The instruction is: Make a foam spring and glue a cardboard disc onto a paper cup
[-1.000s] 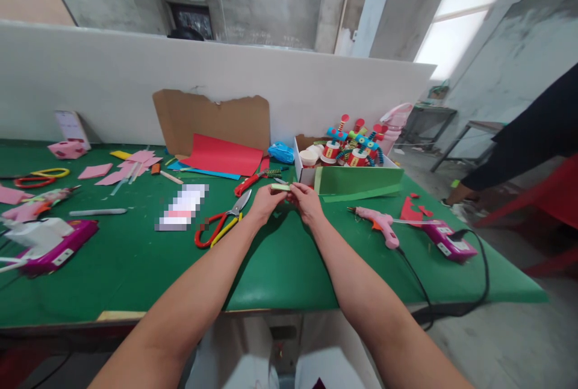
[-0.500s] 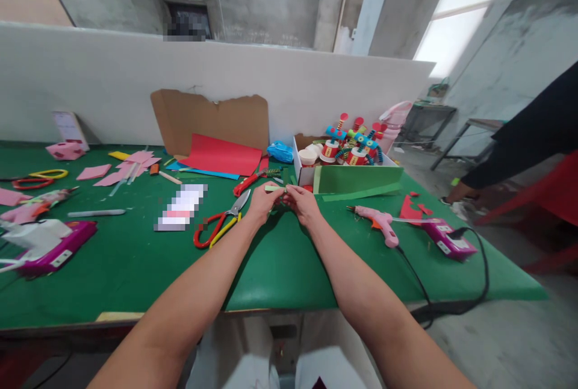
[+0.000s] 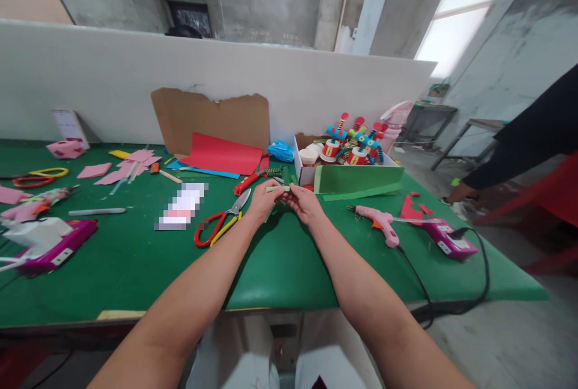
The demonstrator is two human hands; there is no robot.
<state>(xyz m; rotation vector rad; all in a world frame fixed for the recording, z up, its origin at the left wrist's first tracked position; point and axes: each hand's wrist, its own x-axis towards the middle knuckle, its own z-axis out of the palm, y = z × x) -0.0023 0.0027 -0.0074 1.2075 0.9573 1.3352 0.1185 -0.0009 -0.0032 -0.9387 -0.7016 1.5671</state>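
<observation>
Between my two hands is a narrow light-green paper strip (image 3: 277, 188), held above the green table. My left hand (image 3: 264, 201) pinches its left part, with thumb and fingers closed. At the strip's right end, my right hand (image 3: 303, 202) has its fingers closed on it too. Part of the strip is hidden by the fingers. Just left of my left hand lie scissors (image 3: 226, 220) with red and yellow handles. Behind the hands is a red-handled tool (image 3: 247, 183) beside a dark green coil (image 3: 272, 173).
A white box (image 3: 297, 157) with several paper-cup figures (image 3: 357, 154) stands behind my right hand. The pink glue gun (image 3: 379, 220) and its cord lie to the right, near a purple power strip (image 3: 447, 239). Red paper (image 3: 226, 154) leans against cardboard (image 3: 212, 112).
The light-green strip now reaches further right across the gap between my fingertips. My right fingers have shifted slightly; both arms stay in nearly the same place.
</observation>
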